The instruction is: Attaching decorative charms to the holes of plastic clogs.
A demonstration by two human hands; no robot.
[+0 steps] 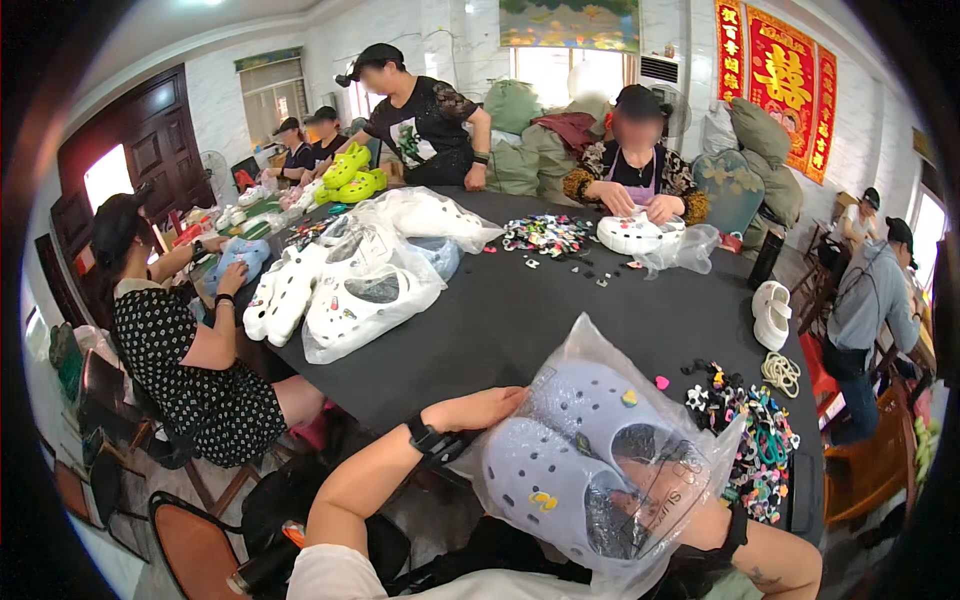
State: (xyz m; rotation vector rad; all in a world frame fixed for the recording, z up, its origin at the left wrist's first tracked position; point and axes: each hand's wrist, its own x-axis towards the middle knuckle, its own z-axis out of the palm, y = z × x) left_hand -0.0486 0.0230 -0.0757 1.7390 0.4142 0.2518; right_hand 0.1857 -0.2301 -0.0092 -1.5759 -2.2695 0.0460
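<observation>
A pair of lavender clogs [545, 460] with many holes and a small yellow charm on each lies inside a clear plastic bag [578, 345], held over the near table edge. My left hand [490, 407] grips the bag's left side by the clogs' toes; its fingertips are partly hidden. My right hand [650, 485] shows through the plastic, reaching inside the bag, its fingers around the clogs at their foot openings. Right of the bag lies a pile of small colourful shoe charms [765, 435]. A pink heart charm [662, 382] lies apart from it.
White clogs in clear bags [375, 300] are heaped at the left. A co-worker across the table handles a white clog [640, 235] beside another charm pile [548, 234]. One white clog [771, 315], a cord coil [780, 373] and a black bottle [766, 258] stand along the right edge.
</observation>
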